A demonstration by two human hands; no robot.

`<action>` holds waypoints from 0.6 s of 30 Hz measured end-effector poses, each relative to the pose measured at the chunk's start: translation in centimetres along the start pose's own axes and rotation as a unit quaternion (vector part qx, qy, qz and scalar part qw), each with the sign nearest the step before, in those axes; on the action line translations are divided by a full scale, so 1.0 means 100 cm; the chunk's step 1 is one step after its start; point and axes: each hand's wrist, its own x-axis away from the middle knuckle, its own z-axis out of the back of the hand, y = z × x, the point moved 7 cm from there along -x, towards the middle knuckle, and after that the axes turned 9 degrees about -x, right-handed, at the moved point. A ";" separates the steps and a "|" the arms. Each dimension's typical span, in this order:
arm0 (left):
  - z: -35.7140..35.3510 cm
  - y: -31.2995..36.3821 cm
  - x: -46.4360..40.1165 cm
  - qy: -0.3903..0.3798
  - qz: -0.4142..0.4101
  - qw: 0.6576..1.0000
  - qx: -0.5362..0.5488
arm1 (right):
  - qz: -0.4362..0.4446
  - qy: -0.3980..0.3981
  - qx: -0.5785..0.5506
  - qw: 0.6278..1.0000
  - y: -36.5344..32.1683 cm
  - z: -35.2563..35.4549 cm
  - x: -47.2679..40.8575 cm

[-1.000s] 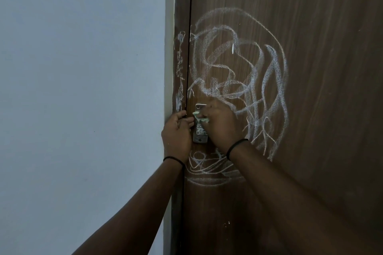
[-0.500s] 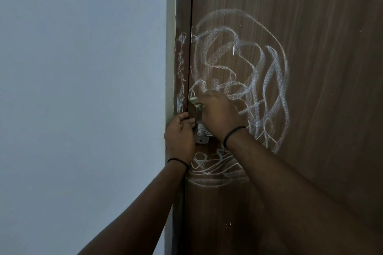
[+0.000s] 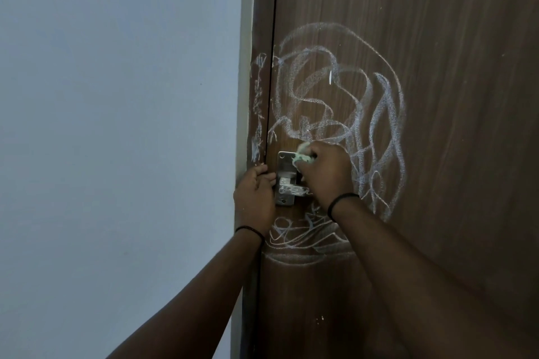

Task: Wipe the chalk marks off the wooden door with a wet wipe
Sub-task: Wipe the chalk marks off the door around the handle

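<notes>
- Since half a second ago, right hand (image 3: 326, 172) sits slightly lower against the chalk, now level with the top of the latch (image 3: 287, 178); left hand (image 3: 255, 192) holds its place at the door edge.
- Right hand is curled tight round a crumpled pale green wipe (image 3: 303, 156), which pokes out past the knuckles and presses on the door (image 3: 452, 96) at the latch's upper right corner.
- Left hand grips the door edge just left of the latch, fingers curled round it.
- Chalk marks (image 3: 344, 102): white loops and scribbles cover the door above and to the right of the latch, uncleaned. A second patch of thin lines lies below the latch, partly hidden by the right forearm.
- Fainter chalk runs down the frame (image 3: 258, 102) left of the door gap.
- Latch is metal, with chalk scrawl on its lower part.
- Each wrist carries a thin black band (image 3: 342, 199).
- Pale wall (image 3: 116, 125) fills the left side.
</notes>
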 end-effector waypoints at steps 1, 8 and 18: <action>-0.001 0.000 0.001 0.001 0.000 1.000 -0.005 | -0.035 -0.020 0.000 0.999 0.006 -0.002 0.002; -0.002 -0.001 0.002 0.002 0.014 1.000 0.019 | 0.004 -0.073 0.016 0.997 0.001 -0.009 0.005; -0.003 -0.002 0.003 0.014 0.019 1.000 0.020 | 0.170 -0.290 0.201 0.920 -0.027 -0.039 0.012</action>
